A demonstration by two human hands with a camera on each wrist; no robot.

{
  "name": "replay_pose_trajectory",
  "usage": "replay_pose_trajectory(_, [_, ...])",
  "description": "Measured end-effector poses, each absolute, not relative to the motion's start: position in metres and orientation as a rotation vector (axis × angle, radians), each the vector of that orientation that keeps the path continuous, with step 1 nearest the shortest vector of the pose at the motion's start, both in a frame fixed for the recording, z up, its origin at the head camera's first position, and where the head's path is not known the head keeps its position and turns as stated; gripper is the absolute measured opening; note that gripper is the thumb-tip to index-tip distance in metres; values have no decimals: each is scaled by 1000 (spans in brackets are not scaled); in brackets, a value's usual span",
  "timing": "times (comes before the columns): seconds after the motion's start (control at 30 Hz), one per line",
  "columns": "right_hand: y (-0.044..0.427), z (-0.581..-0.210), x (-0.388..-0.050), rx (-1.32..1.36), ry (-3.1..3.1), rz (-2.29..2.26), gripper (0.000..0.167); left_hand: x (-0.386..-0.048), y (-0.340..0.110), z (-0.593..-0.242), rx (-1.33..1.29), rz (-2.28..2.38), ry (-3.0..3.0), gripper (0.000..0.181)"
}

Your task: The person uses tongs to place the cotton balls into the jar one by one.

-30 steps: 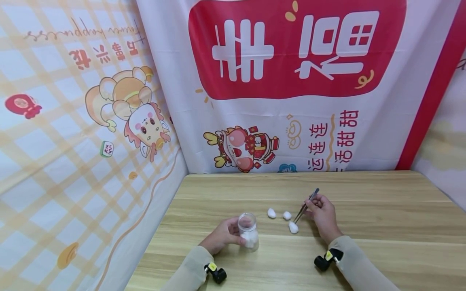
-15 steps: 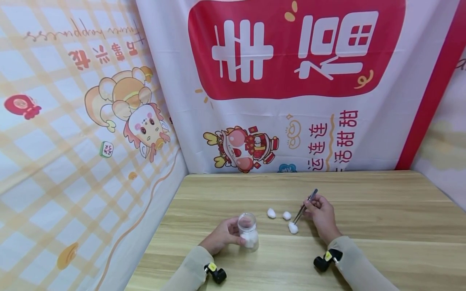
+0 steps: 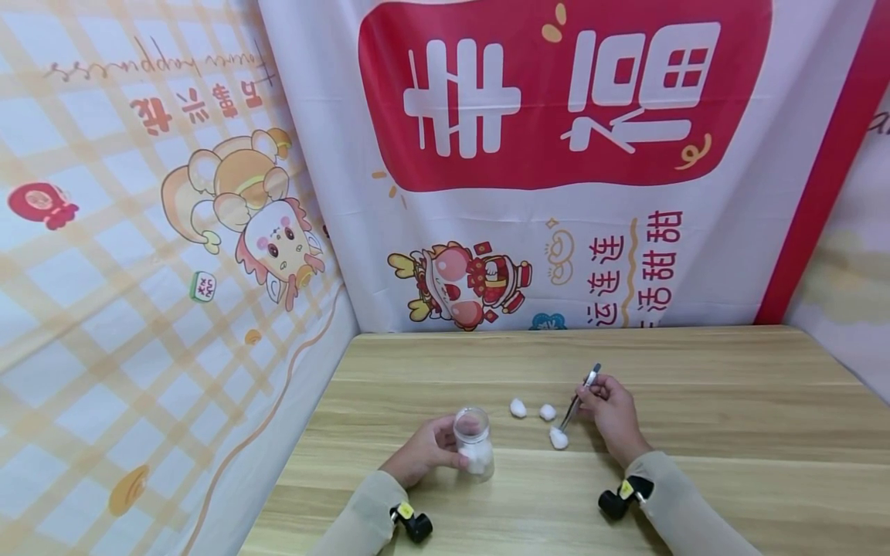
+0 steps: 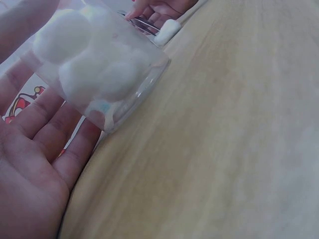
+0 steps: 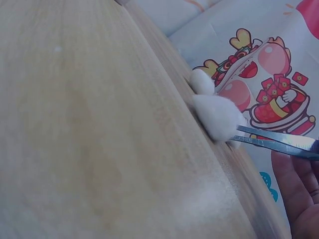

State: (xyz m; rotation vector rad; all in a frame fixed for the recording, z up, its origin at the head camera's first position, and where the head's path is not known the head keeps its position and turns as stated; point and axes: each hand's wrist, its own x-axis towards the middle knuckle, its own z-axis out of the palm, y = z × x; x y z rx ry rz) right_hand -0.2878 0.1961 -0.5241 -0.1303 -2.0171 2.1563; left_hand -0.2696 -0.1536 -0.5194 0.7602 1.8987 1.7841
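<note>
My left hand (image 3: 426,452) grips an open clear jar (image 3: 475,444) from its left side. Several white cotton balls (image 4: 99,55) show through the jar's wall in the left wrist view. In my right hand (image 3: 615,413) is a pair of metal tweezers (image 3: 579,401), pinched between thumb and fingers and slanting down to the left. The tweezers' tips touch the nearest cotton ball (image 5: 217,117) on the table; whether they squeeze it I cannot tell. Two more lie just behind: a larger cotton ball (image 3: 518,408) to the left and a smaller cotton ball (image 3: 548,412) beside it.
The wooden table (image 3: 730,417) runs back to a printed cloth (image 3: 556,208) with red and white lettering. On the left stands a checked wall cloth (image 3: 174,309). Each wrist wears a small black camera, such as the right wrist's camera (image 3: 615,503).
The right hand and tweezers have shifted slightly left, and the tweezers have turned a little. The cotton ball at the tips has moved slightly toward the person. The left hand and jar stay put.
</note>
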Motion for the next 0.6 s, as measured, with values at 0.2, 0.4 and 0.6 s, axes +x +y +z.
replay_pose_trajectory(0.2, [195, -524, -289, -142, -2015, 2158, 30, -270, -153, -519, 764, 1789, 1887, 67])
replay_pose_trajectory(0.4, [196, -525, -289, -149, -2038, 2131, 31, -270, -153, -521, 781, 1803, 1869, 66])
replay_pose_trajectory(0.6, [195, -525, -288, -144, -2011, 2145, 31, -270, -153, -520, 784, 1799, 1869, 64])
